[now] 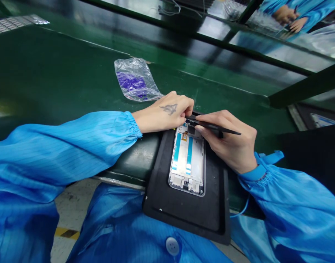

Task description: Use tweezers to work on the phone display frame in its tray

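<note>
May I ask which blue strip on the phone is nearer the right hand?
The strip midway across the phone frame; the other strip runs near its left edge, farther from the right hand.

Black tray [181, 212] overhangs near edge of green worktop [71, 73]; phone frame [195, 160] lies on it. Right hand [233, 138] grips slim black tool [226, 129] at frame's far end; left hand [171, 111], fingers curled, same end. Clear bag [137, 78], purple contents, toward worktop's far edge. Another person's hands [285, 15] past that edge.

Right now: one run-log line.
left hand: at phone frame's far end | right hand: holding black tool | phone frame: on black tray | plastic bag: beyond left hand
</note>
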`<state>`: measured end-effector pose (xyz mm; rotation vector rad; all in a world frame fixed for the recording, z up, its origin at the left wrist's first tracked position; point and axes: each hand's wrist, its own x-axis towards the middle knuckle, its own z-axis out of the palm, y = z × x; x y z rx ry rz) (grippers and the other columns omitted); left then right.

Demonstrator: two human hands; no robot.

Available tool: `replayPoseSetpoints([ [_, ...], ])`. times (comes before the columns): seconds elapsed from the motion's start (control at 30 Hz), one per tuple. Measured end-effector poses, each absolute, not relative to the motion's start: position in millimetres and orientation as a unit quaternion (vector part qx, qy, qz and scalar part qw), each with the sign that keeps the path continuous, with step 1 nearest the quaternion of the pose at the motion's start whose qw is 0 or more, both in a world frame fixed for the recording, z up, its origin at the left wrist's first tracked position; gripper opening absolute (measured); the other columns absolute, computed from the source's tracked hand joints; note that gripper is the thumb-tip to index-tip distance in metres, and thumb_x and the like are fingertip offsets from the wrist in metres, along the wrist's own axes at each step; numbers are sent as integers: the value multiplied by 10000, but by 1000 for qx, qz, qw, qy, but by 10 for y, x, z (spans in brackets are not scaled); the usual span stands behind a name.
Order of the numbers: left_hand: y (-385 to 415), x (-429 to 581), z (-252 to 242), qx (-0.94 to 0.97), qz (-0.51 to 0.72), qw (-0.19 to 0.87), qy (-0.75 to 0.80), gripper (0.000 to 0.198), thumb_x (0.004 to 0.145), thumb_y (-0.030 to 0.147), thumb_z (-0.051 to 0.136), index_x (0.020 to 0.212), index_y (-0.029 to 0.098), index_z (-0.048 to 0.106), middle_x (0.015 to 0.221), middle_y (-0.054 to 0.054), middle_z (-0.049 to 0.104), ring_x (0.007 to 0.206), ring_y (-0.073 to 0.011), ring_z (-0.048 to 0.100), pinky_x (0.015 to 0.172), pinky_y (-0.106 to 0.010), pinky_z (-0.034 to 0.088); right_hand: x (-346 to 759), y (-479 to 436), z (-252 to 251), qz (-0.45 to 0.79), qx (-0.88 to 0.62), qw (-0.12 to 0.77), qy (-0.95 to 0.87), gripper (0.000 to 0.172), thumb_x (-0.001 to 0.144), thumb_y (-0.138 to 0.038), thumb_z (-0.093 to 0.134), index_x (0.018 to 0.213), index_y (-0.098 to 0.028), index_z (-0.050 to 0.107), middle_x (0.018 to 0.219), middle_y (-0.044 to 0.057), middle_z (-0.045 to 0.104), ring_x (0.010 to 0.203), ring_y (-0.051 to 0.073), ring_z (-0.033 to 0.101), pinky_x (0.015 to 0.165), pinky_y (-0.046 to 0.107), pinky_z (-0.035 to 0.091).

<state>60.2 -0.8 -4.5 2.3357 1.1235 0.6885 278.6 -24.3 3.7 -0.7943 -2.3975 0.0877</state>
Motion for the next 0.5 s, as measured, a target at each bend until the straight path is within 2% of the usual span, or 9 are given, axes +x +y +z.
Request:
replayPoseSetpoints([
  [0.2, -13, 596, -44, 859, 237, 200, 407, 172, 862, 108, 548, 970, 141, 678, 922, -38, 691, 905, -200, 610, 912, -361, 449, 2780, -183, 23, 35, -287, 338, -896, 116, 960, -227, 677, 1074, -231, 700, 952, 38, 696, 803, 192, 670, 700, 312, 532],
  [0.5, -2, 588, -63, 861, 233, 203, 404, 175, 864, 110, 533, 972, 149, 665, 927, -37, 683, 887, -190, 611, 929, -373, 445, 2773, -169, 36, 63, -296, 354, -885, 140, 937, -191, 701, 1070, -231, 722, 955, 32, 707, 815, 189, 674, 716, 303, 518],
])
